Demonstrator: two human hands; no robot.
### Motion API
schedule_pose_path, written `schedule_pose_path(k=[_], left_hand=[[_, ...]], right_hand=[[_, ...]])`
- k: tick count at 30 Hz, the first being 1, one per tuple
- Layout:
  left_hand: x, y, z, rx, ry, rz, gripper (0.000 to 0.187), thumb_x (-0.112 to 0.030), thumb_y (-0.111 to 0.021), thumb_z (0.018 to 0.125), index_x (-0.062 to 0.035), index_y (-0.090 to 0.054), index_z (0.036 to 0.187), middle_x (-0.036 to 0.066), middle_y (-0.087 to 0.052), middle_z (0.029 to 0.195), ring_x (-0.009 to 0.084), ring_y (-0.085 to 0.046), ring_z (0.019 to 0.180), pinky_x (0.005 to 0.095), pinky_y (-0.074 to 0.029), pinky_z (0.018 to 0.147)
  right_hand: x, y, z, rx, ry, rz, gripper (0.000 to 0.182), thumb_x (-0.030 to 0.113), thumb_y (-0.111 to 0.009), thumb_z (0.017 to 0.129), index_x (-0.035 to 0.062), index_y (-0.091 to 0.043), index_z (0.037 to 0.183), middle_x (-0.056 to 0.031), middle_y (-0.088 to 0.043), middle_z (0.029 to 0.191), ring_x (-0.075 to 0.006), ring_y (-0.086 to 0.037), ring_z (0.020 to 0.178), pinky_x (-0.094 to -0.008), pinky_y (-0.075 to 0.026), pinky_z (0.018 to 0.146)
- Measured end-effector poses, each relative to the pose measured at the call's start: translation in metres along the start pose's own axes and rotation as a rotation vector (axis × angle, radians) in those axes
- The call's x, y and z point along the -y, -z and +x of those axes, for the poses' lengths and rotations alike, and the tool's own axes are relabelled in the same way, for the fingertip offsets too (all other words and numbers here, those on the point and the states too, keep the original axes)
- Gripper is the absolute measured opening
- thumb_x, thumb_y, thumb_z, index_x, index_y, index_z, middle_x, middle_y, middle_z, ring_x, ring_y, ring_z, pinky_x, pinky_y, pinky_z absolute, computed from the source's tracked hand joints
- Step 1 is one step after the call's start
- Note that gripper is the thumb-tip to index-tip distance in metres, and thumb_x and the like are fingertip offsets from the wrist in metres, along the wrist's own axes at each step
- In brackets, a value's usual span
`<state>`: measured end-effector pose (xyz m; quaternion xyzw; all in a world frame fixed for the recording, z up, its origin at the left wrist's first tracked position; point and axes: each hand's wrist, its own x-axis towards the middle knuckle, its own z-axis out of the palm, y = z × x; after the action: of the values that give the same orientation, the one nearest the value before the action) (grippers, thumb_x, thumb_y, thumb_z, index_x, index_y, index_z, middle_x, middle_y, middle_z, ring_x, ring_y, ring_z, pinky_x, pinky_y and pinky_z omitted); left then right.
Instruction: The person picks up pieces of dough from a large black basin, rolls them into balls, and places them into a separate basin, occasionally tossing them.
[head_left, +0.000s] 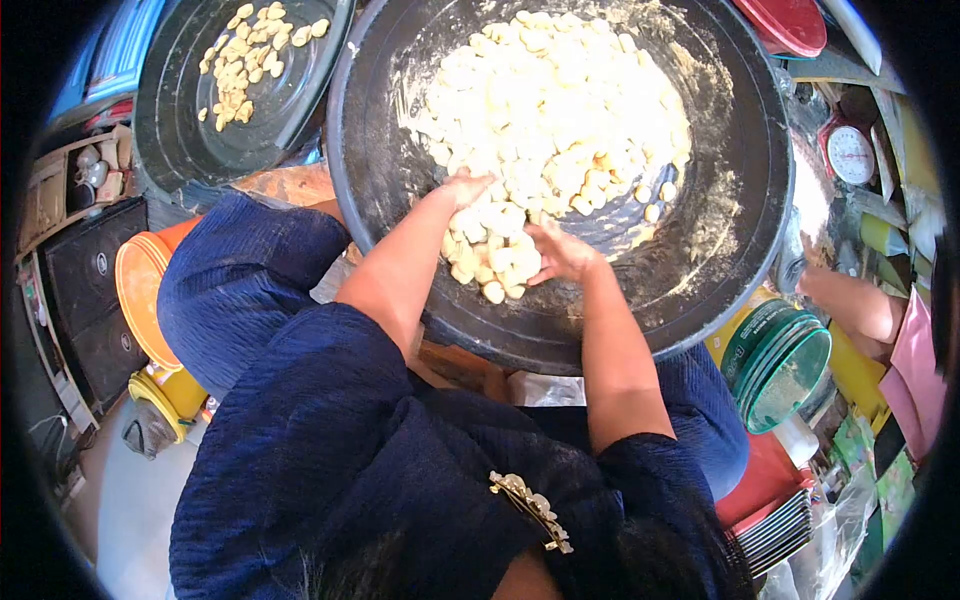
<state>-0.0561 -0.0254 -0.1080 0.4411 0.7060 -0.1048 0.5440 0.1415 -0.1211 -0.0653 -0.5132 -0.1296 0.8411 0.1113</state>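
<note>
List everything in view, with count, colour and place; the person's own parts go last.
large basin: one, black, centre
rounded pieces: too many to count, pale, in both basins
smaller basin: one, dark, upper left
orange container: one, orange, left
yellow container: one, yellow, lower left
red vessel: one, red, top right
dial scale: one, white face, right
green container: one, green, right
ornate clip: one, gold and pale, lower centre
other person's limb: one, right
surrounding clutter: mixed, uncountable
hands: two, left and right, at the near pieces
</note>
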Motion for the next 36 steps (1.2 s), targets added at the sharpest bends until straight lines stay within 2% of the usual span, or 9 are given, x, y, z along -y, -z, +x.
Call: schedule_pose_path(k=[5, 9, 14, 15, 20, 22, 26, 29, 36], left_hand=[[-0.02, 0.038, -0.059, 0.908, -0.158, 0.014, 0.069, -0.054, -0.05, 0.078, -0.003, -0.042, 0.124, 0.013, -0.042, 0.128, 0.0228, -0.046, 0.111, 0.0393, -0.038, 0.09], [-0.009, 0.027, -0.023, 0.24, -0.024, -0.166, 0.06, -0.049, -0.049, 0.082, -0.002, -0.046, 0.119, 0.011, -0.048, 0.122, 0.0193, -0.053, 0.098, 0.0295, -0.048, 0.078], [-0.011, 0.027, -0.044, 0.649, -0.045, 0.043, 0.064, -0.047, -0.05, 0.082, -0.0028, -0.037, 0.126, 0.011, -0.049, 0.117, 0.018, -0.053, 0.099, 0.0355, -0.048, 0.079], [-0.001, 0.024, -0.032, 0.699, -0.082, -0.086, 0.064, -0.047, -0.051, 0.081, -0.0044, -0.036, 0.127, 0.011, -0.047, 0.12, 0.0181, -0.05, 0.103, 0.0365, -0.044, 0.084], [0.0, 0.012, -0.039, 0.89, -0.333, 0.088, 0.071, -0.043, -0.062, 0.074, -0.007, -0.033, 0.128, 0.009, -0.046, 0.122, 0.0194, -0.045, 0.109, 0.0298, -0.038, 0.09], [0.001, 0.014, -0.049, 0.867, -0.121, 0.101, 0.074, -0.032, -0.07, 0.07, -0.0025, -0.032, 0.127, 0.009, -0.048, 0.118, 0.0206, -0.049, 0.104, 0.0279, -0.041, 0.087], [0.033, -0.024, -0.049, 0.607, -0.632, 0.417, 0.097, -0.021, -0.084, 0.047, 0.0023, -0.031, 0.125, 0.018, -0.051, 0.115, 0.0253, -0.05, 0.105, 0.0299, -0.039, 0.092], [0.019, -0.026, -0.076, 0.255, -0.632, 0.581, 0.096, -0.021, -0.083, 0.045, 0.0029, -0.035, 0.123, 0.017, -0.054, 0.11, 0.0246, -0.053, 0.102, 0.031, -0.041, 0.09], [-0.028, 0.041, -0.091, 0.376, -0.704, 0.115, 0.074, -0.02, -0.079, 0.05, -0.0059, -0.048, 0.116, 0.011, -0.059, 0.103, 0.0205, -0.056, 0.093, 0.0299, -0.045, 0.082]], right_hand=[[-0.032, 0.039, 0.032, -0.343, -0.035, 0.116, 0.076, 0.066, -0.04, 0.078, 0.004, -0.043, 0.123, -0.0142, -0.051, 0.119, -0.0253, -0.051, 0.105, -0.0406, -0.042, 0.088], [-0.036, 0.0, 0.045, -0.098, 0.003, 0.285, 0.069, 0.059, -0.046, 0.08, 0.0079, -0.041, 0.126, -0.012, -0.05, 0.119, -0.0249, -0.048, 0.108, -0.0475, -0.04, 0.088], [-0.008, 0.029, 0.017, -0.14, -0.093, -0.153, 0.074, 0.062, -0.046, 0.078, 0.0098, -0.037, 0.13, -0.0117, -0.039, 0.131, -0.0271, -0.039, 0.117, -0.0532, -0.033, 0.092], [-0.014, 0.028, 0.023, -0.249, -0.098, 0.105, 0.076, 0.054, -0.055, 0.077, 0.0064, -0.033, 0.132, -0.0134, -0.033, 0.135, -0.0259, -0.033, 0.122, -0.0398, -0.025, 0.1], [-0.013, 0.001, 0.022, -0.127, 0.098, -0.214, 0.079, 0.052, -0.059, 0.074, 0.0047, -0.032, 0.131, -0.0131, -0.035, 0.133, -0.0216, -0.035, 0.121, -0.0328, -0.026, 0.101], [-0.004, 0.009, 0.004, 0.265, -0.052, -0.005, 0.083, 0.048, -0.063, 0.073, 0.0058, -0.025, 0.135, -0.012, -0.034, 0.134, -0.0196, -0.035, 0.121, -0.0322, -0.031, 0.099], [-0.036, -0.005, 0.024, 0.047, 0.205, -0.21, 0.081, 0.033, -0.068, 0.072, 0.0086, -0.023, 0.135, -0.009, -0.041, 0.128, -0.0188, -0.045, 0.111, -0.0337, -0.041, 0.091], [-0.051, -0.005, 0.022, 0.015, 0.175, 0.148, 0.062, 0.021, -0.067, 0.074, 0.0069, -0.038, 0.127, -0.0087, -0.051, 0.116, -0.0204, -0.052, 0.103, -0.0344, -0.044, 0.086], [0.008, -0.031, -0.004, 0.114, 0.254, 0.447, 0.041, 0.028, -0.052, 0.086, 0.0024, -0.046, 0.117, -0.0117, -0.059, 0.101, -0.0213, -0.06, 0.086, -0.0346, -0.052, 0.074]])
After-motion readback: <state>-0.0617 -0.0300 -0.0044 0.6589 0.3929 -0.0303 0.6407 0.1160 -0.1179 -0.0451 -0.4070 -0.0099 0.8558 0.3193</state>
